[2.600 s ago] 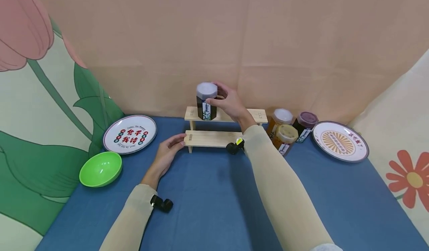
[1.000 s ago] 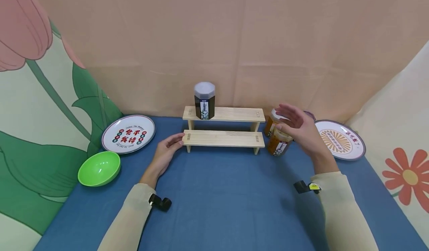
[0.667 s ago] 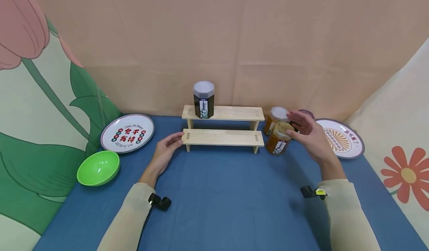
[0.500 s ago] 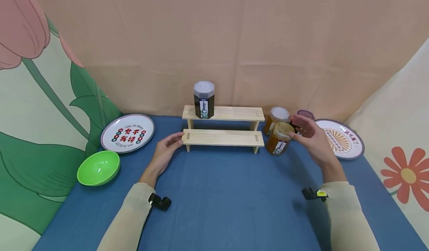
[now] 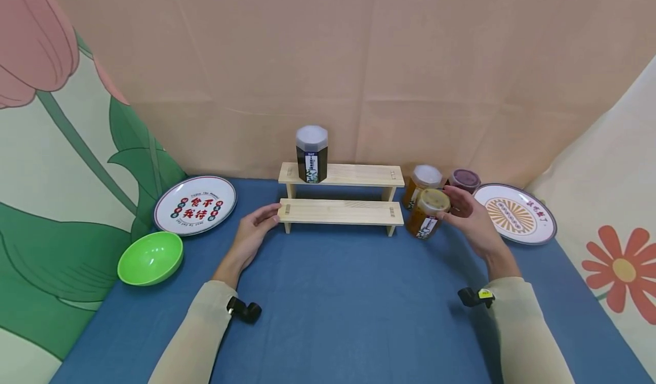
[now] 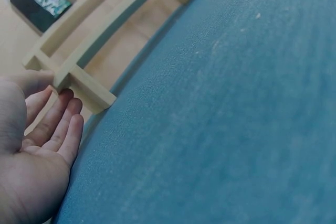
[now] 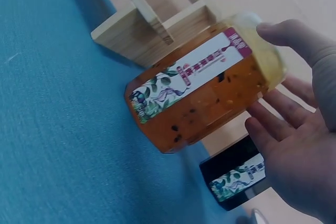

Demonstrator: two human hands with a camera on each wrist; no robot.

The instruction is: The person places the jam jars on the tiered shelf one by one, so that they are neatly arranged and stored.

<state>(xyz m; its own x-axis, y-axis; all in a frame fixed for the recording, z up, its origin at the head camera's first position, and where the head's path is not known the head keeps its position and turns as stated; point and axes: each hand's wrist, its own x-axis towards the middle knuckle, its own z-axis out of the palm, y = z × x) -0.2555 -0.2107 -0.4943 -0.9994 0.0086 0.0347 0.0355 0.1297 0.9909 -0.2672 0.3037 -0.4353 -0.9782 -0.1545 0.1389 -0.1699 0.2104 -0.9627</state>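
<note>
In the head view my left hand (image 5: 251, 236) is at the left end of the two-step wooden display rack (image 5: 340, 212). The left wrist view has its thumb and fingertips about the end of the lower step. My right hand (image 5: 474, 221) holds an amber jar with a yellowish lid (image 5: 425, 224), thumb and fingers on either side of the lid. That jar stands on the blue cloth, against or very near the rack's right end. A dark jar with a whitish lid (image 5: 312, 155) stands upright on the upper step, at its left.
Behind the held jar stand a white-lidded amber jar (image 5: 425, 178) and a purple-lidded dark jar (image 5: 464, 179). A white plate (image 5: 543, 233) lies at the right. At the left are another plate (image 5: 169, 210) and a green bowl (image 5: 148, 261). A beige cloth backdrop (image 5: 338, 59) rises behind.
My right hand has released the dark jar on the upper step, moved right, and come down onto the yellowish-lidded jar. The left hand has stayed at the rack's end.
</note>
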